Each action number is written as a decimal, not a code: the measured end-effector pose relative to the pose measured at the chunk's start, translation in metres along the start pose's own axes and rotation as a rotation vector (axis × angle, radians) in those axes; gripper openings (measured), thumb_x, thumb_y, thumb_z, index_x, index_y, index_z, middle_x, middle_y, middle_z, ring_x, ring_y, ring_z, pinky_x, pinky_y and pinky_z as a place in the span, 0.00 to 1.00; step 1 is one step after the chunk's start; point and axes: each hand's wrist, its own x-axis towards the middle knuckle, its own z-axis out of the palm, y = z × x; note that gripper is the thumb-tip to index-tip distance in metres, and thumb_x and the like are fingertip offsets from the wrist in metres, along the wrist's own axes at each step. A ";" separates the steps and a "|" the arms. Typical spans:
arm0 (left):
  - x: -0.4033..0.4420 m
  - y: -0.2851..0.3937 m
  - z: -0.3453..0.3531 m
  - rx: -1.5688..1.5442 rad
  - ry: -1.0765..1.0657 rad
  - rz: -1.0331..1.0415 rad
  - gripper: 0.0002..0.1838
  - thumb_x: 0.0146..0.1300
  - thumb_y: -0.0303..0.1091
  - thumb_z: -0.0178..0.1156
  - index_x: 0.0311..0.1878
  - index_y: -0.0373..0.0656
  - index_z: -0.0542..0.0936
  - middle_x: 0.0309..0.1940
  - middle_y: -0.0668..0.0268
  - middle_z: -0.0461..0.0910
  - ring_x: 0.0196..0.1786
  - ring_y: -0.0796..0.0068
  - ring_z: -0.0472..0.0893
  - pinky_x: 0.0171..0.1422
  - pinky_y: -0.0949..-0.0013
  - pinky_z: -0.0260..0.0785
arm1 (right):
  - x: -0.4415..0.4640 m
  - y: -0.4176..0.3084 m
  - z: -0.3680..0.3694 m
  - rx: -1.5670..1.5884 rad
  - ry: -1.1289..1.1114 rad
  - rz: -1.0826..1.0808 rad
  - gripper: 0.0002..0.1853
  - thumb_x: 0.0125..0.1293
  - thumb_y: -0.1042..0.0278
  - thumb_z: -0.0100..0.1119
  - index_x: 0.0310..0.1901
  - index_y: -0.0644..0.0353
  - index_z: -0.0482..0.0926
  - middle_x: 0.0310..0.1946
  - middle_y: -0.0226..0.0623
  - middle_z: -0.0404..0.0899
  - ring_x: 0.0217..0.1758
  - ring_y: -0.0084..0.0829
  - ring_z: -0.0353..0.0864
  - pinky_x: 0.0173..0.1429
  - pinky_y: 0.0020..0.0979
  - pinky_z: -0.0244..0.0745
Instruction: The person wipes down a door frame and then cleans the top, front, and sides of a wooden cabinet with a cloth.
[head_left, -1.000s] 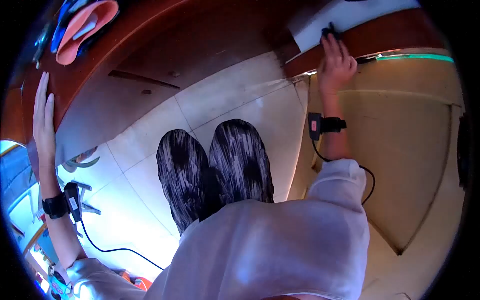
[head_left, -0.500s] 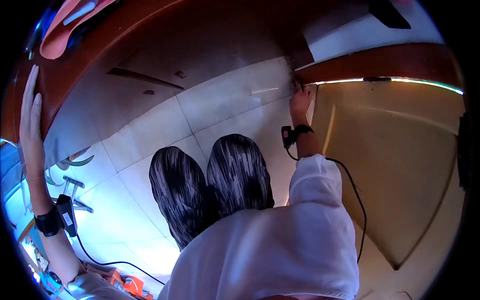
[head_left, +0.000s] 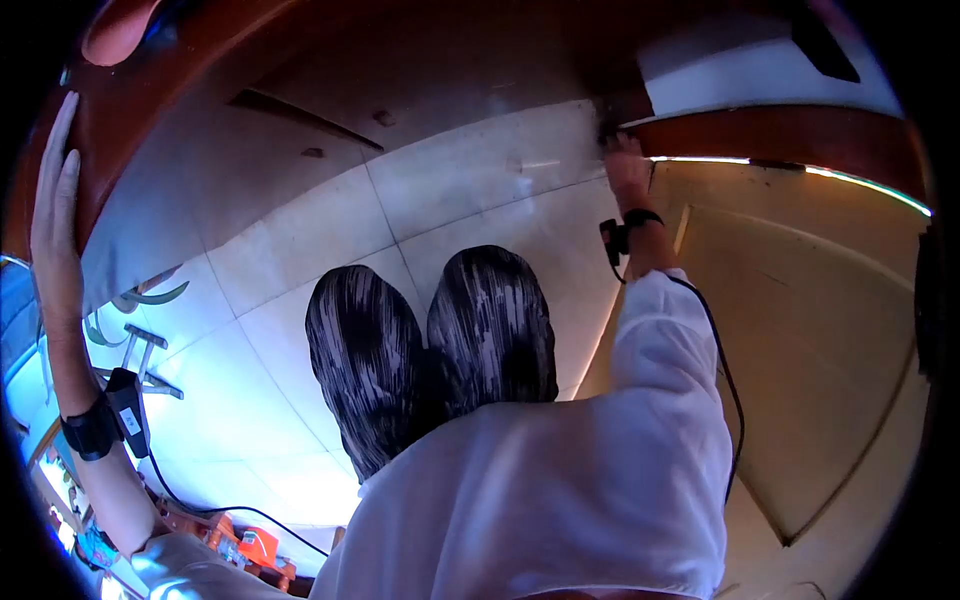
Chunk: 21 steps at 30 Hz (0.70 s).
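My left hand (head_left: 58, 200) lies flat along the edge of the red-brown wooden table (head_left: 105, 150), its fingers stretched out and holding nothing. At the inner corner, where the wooden panel meets the red-brown ledge (head_left: 770, 130), is my right hand (head_left: 627, 172). Its fingers are bent together around something dark and blurred at their tips, too unclear to name. The pale surface (head_left: 720, 75) lies just beyond that ledge, with a flat black object (head_left: 825, 50) on it.
A pink object (head_left: 118, 38) sits on the table at the upper left. Below are tiled floor (head_left: 270, 270), my patterned trouser legs (head_left: 490, 330) and a metal stand (head_left: 140, 360). A yellowish panel (head_left: 800, 300) stands at the right. Cables run from both wrist devices.
My right hand has come down from the pale surface to the corner, then shifted slightly up and right. My left hand has stayed on the table edge. The view has shifted.
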 end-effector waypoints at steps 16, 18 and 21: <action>0.004 0.011 0.000 0.039 0.097 0.040 0.27 0.67 0.54 0.39 0.68 0.59 0.62 0.69 0.66 0.57 0.70 0.63 0.58 0.74 0.60 0.46 | -0.115 -0.079 0.006 1.579 -0.379 0.427 0.19 0.58 0.69 0.51 0.52 0.63 0.74 0.46 0.35 0.77 0.46 0.31 0.77 0.51 0.30 0.73; 0.004 0.013 0.002 0.088 0.101 -0.011 0.26 0.67 0.53 0.40 0.67 0.58 0.63 0.69 0.65 0.58 0.70 0.65 0.58 0.73 0.62 0.47 | -0.135 -0.091 -0.040 2.482 -0.093 0.851 0.16 0.58 0.69 0.51 0.48 0.62 0.77 0.37 0.34 0.80 0.39 0.31 0.79 0.45 0.29 0.73; 0.006 0.015 -0.004 0.038 0.082 0.046 0.26 0.69 0.49 0.41 0.67 0.53 0.63 0.68 0.64 0.59 0.70 0.66 0.58 0.72 0.65 0.47 | -0.150 -0.083 -0.058 2.056 -0.099 0.801 0.18 0.59 0.68 0.49 0.51 0.60 0.76 0.41 0.32 0.80 0.43 0.28 0.77 0.49 0.25 0.70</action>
